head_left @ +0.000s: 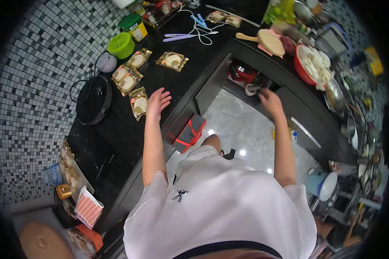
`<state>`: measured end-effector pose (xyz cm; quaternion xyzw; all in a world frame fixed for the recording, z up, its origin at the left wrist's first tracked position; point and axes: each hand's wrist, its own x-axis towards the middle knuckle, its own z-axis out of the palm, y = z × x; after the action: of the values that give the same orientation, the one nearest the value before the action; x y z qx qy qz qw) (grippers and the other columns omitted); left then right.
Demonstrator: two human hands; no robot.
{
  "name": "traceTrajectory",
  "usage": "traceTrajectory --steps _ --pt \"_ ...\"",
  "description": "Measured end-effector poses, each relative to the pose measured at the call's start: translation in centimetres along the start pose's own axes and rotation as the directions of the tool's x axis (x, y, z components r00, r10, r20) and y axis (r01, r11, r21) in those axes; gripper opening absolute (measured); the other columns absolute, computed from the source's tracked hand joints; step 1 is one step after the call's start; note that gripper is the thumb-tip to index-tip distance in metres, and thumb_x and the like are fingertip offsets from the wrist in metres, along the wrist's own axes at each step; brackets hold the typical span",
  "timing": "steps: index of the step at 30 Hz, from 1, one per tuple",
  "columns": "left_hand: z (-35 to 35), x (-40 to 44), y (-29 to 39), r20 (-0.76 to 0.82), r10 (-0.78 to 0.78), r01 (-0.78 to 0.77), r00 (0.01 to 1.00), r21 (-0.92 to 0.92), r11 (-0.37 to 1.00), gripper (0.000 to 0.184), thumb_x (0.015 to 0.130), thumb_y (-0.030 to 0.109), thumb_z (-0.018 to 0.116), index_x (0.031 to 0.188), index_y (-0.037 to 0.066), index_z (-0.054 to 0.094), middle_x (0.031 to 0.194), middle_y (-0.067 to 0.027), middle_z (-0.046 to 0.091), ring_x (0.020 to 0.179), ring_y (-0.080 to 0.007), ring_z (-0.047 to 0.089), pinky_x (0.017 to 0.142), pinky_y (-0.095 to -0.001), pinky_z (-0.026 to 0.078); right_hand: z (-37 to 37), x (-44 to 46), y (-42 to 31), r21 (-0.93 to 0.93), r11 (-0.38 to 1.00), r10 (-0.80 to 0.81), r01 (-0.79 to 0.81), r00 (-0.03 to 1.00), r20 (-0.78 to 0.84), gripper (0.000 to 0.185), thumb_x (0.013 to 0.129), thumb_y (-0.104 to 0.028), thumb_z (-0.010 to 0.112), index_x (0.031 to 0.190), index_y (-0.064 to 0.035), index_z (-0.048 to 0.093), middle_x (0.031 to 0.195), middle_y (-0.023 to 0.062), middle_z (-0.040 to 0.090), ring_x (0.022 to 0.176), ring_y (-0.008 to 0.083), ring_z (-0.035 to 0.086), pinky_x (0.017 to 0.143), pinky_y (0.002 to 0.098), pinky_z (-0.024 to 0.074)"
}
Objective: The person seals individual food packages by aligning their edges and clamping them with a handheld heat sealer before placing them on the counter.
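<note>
My left hand [159, 102] hovers at the counter edge with its fingers stretched out and nothing in it. Close beside it on the counter lies a clear-and-gold packet [139, 104] with round pale pieces inside. My right hand [271, 103] reaches down to an open lower cabinet [242, 93], its fingers curled near the cabinet's edge. Just left of those fingertips sits a small pale mortar [250, 90] with a pestle [256, 87] in it. What the right fingers grip, if anything, is hidden. Behind the mortar stands a red appliance [242, 74].
More packets [172, 61] lie on the black counter [190, 75], with a round black electric pan [94, 101] and a green basket [121, 45]. A red bowl of white food [311, 64] stands at right. On the floor is a dark box with red ribbon [189, 134].
</note>
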<state>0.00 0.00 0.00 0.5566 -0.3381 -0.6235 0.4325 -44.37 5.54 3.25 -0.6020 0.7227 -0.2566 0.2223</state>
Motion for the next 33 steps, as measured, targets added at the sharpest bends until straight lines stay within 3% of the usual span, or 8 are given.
traceTrajectory --steps 2,3,7,12,20,26,29,33 --pt "-2.4 -1.5 0.8 -0.135 0.03 -0.029 0.99 0.012 1.0 0.043 0.096 0.029 0.042 0.131 0.003 0.042 0.117 -0.0172 0.059 0.101 -0.0255 0.061 0.084 -0.0354 0.051 2.2 1.0 -2.5 0.084 0.995 -0.061 0.058 0.997 0.037 0.032 0.083 -0.024 0.06 0.109 -0.0056 0.063 0.097 0.0164 0.067 0.091 0.0281 0.065 0.08 0.0352 0.0488" --pt "4.4 9.1 0.8 -0.142 0.038 -0.057 0.989 -0.136 0.989 0.041 0.095 0.028 0.045 0.127 0.002 0.045 0.114 -0.0166 0.06 0.098 -0.0249 0.062 0.082 -0.035 0.052 -0.8 12.3 -1.4 0.031 0.991 -0.129 0.128 0.992 0.016 0.031 0.084 -0.025 0.06 0.106 -0.0035 0.063 0.095 0.0159 0.067 0.088 0.0278 0.065 0.078 0.0346 0.0492" --pt "2.5 20.0 4.0 -0.441 0.067 -0.059 0.895 0.033 0.998 0.042 0.089 0.035 0.057 0.113 0.002 0.053 0.1 -0.0112 0.063 0.079 -0.0184 0.064 0.065 -0.0295 0.053 8.2 22.5 -3.1 0.297 0.919 -0.339 0.259 0.904 0.26 0.029 0.083 -0.021 0.062 0.105 -0.0021 0.063 0.094 0.0145 0.067 0.086 0.0215 0.065 0.077 0.0313 0.0492" --pt "3.0 25.6 2.6 -0.628 0.041 0.151 0.777 0.249 0.957 0.037 0.08 0.036 0.068 0.085 0.0 0.065 0.068 -0.0047 0.063 0.058 -0.0124 0.06 0.049 -0.0248 0.05 12.9 28.1 0.3 0.365 0.929 -0.243 0.061 0.844 0.479 0.024 0.086 -0.017 0.059 0.104 -0.0008 0.064 0.09 0.0092 0.068 0.082 0.0141 0.063 0.076 0.0266 0.0481" --pt "4.5 25.5 1.7 -0.589 0.039 -0.072 0.807 -0.033 0.997 0.009 0.087 0.014 0.061 0.088 0.005 0.059 0.078 -0.0017 0.064 0.068 -0.0092 0.061 0.063 -0.0231 0.051 19.4 36.3 -8.5 0.611 0.79 -0.416 -0.048 0.69 0.592 0.028 0.088 -0.02 0.061 0.107 -0.0001 0.062 0.089 0.0064 0.067 0.08 0.0131 0.063 0.073 0.0266 0.0494" --pt "7.1 22.5 3.2 -0.507 0.196 -0.33 0.839 -0.188 0.925 0.005 0.087 0.003 0.059 0.091 0.001 0.057 0.084 -0.0056 0.066 0.076 -0.0106 0.062 0.07 -0.0221 0.049 24.4 38.1 -16.3 0.642 0.716 -0.451 -0.274 0.521 0.725 0.045 0.087 -0.021 0.064 0.126 -0.002 0.05 0.116 0.0097 0.057 0.106 0.0127 0.054 0.088 0.0242 0.0425" --pt "7.9 21.8 4.5 -0.5 0.256 -0.381 0.827 -0.165 0.91 0.006 0.085 0.002 0.063 0.088 0.001 0.058 0.085 -0.0041 0.065 0.076 -0.0092 0.06 0.072 -0.0216 0.048 24.4 39.3 -18.4 0.564 0.807 -0.497 -0.176 0.312 0.81 0.028 0.086 -0.018 0.065 0.107 0.0003 0.062 0.097 0.0055 0.065 0.092 0.0097 0.06 0.083 0.0224 0.0447" --pt "7.2 22.8 5.2 -0.528 0.309 -0.411 0.791 -0.085 0.908 0.007 0.084 0.003 0.065 0.087 0.002 0.059 0.084 -0.0028 0.064 0.077 -0.0077 0.058 0.072 -0.0207 0.046 22.9 39.5 -19.5 0.609 0.789 -0.542 -0.088 0.368 0.756 0.013 0.086 -0.011 0.065 0.092 0.0001 0.065 0.088 0.0024 0.066 0.081 0.0075 0.061 0.074 0.0204 0.0469"
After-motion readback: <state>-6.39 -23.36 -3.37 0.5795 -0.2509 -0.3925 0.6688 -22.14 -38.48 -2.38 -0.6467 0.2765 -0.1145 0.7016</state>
